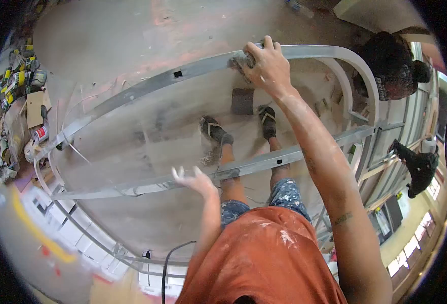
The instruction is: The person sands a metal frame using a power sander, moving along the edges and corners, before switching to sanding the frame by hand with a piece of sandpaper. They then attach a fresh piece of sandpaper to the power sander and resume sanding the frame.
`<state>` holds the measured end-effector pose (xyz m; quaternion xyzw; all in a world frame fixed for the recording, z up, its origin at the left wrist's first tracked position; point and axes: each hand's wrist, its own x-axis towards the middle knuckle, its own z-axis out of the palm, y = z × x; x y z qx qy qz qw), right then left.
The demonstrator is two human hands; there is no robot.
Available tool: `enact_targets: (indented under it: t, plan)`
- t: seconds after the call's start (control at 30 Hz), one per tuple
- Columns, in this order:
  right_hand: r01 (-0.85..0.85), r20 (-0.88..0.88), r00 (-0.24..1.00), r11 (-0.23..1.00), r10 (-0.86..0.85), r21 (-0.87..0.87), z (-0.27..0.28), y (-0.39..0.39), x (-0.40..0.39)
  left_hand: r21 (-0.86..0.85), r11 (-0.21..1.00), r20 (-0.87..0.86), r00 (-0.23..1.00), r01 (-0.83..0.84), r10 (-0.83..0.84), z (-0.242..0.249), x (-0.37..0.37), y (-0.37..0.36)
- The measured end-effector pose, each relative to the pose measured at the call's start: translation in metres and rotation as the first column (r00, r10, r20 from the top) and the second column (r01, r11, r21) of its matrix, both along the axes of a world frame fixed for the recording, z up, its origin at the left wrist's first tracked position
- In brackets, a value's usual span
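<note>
A pale metal frame (132,95) with rounded ends stretches across the view, with my legs inside its outline. On its far rail, my right hand (269,68) is closed around a dusty grey pad (242,65) pressed against the metal. The pad's exact kind does not show. Dust whitens the fingers of that hand. My left hand (199,182) is over the near rail (254,166), slightly blurred, its fingers apart and nothing in them. Small dark slots mark both rails.
Several cans (40,134) and bags pile up at the left. A dark square sheet (242,101) lies on the dusty floor near my feet. At the right are a person (393,66) in dark clothing and more metal framing (393,124). A black cable (166,263) hangs at lower left.
</note>
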<state>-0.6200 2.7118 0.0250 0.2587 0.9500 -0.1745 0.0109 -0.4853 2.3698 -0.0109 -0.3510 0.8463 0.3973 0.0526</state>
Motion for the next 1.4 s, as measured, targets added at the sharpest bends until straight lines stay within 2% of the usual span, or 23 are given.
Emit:
enact_targets:
  t: [0.03, 0.07, 0.13, 0.17, 0.2, 0.23, 0.3, 0.33, 0.4, 0.43, 0.5, 0.53, 0.63, 0.7, 0.87, 1.07, 1.3, 1.4]
  plan:
    - [-0.026, 0.001, 1.0, 1.0, 0.026, 0.002, 0.0, 0.001, 0.004, 0.097, 0.986, -0.026, 0.991, 0.135, -0.133, 0.009, -0.048, 0.006]
    - [-0.053, 0.003, 0.999, 0.999, 0.053, 0.005, 0.001, 0.002, 0.006, 0.257, 0.946, -0.182, 0.971, 0.197, -0.153, -0.013, -0.091, 0.012]
    - [-0.04, 0.03, 0.999, 0.999, 0.039, 0.018, 0.006, 0.006, 0.008, 0.239, 0.891, -0.232, 0.914, 0.385, -0.333, -0.017, -0.189, 0.059]
    - [-0.022, 0.063, 0.998, 0.999, 0.02, 0.025, 0.006, 0.005, 0.008, 0.095, 0.795, -0.37, 0.763, 0.599, -0.53, -0.051, -0.232, 0.066]
    - [-0.009, 0.081, 0.997, 1.0, 0.007, 0.023, 0.009, 0.003, 0.006, -0.206, 0.638, -0.253, 0.59, 0.742, -0.767, -0.059, -0.262, 0.078]
    - [-0.013, 0.091, 0.996, 0.999, 0.01, 0.032, 0.006, 0.002, 0.003, -0.451, 0.378, -0.058, 0.396, 0.808, -0.916, -0.059, -0.289, 0.092]
    - [-0.07, 0.048, 0.997, 0.995, 0.066, 0.072, -0.002, -0.003, -0.004, -0.435, -0.03, 0.237, 0.083, 0.9, -0.968, -0.071, -0.331, 0.097]
    - [-0.083, 0.069, 0.995, 0.994, 0.078, 0.072, -0.003, -0.008, -0.007, -0.416, -0.018, 0.238, 0.089, 0.909, -0.967, -0.077, -0.343, 0.094]
    - [-0.132, 0.033, 0.991, 0.991, 0.131, 0.02, -0.003, -0.017, -0.014, -0.3, -0.132, 0.34, -0.023, 0.945, -0.94, -0.081, -0.36, 0.089]
    - [-0.145, 0.044, 0.989, 0.989, 0.144, 0.028, -0.002, -0.018, -0.014, -0.292, -0.117, 0.331, -0.014, 0.949, -0.944, -0.08, -0.361, 0.09]
    - [-0.216, 0.063, 0.975, 0.976, 0.214, 0.011, 0.001, -0.018, -0.008, -0.192, 0.045, 0.291, 0.101, 0.98, -0.952, -0.08, -0.357, 0.092]
    - [-0.207, 0.107, 0.973, 0.978, 0.205, 0.008, 0.002, -0.016, -0.006, -0.17, 0.059, 0.289, 0.108, 0.984, -0.951, -0.083, -0.356, 0.094]
    - [-0.178, 0.171, 0.969, 0.984, 0.177, -0.009, 0.005, -0.009, -0.007, -0.241, 0.031, 0.278, 0.1, 0.97, -0.955, -0.085, -0.36, 0.088]
    - [-0.192, 0.136, 0.972, 0.981, 0.19, 0.002, 0.002, -0.007, -0.014, -0.241, 0.025, 0.291, 0.097, 0.97, -0.952, -0.081, -0.358, 0.091]
    - [-0.338, 0.149, 0.926, 0.938, 0.346, -0.074, 0.01, -0.014, -0.028, -0.212, 0.057, 0.291, 0.118, 0.976, -0.949, -0.076, -0.359, 0.091]
    - [-0.296, 0.25, 0.915, 0.948, 0.317, -0.119, 0.017, -0.014, -0.026, -0.212, 0.091, 0.27, 0.148, 0.973, -0.951, -0.073, -0.357, 0.09]
    - [-0.337, 0.203, 0.914, 0.936, 0.352, -0.104, 0.018, -0.014, -0.031, -0.224, 0.081, 0.274, 0.142, 0.971, -0.951, -0.076, -0.36, 0.089]
    - [-0.323, 0.25, 0.904, 0.937, 0.348, -0.134, 0.021, -0.016, -0.028, -0.259, 0.075, 0.265, 0.145, 0.963, -0.953, -0.078, -0.359, 0.088]
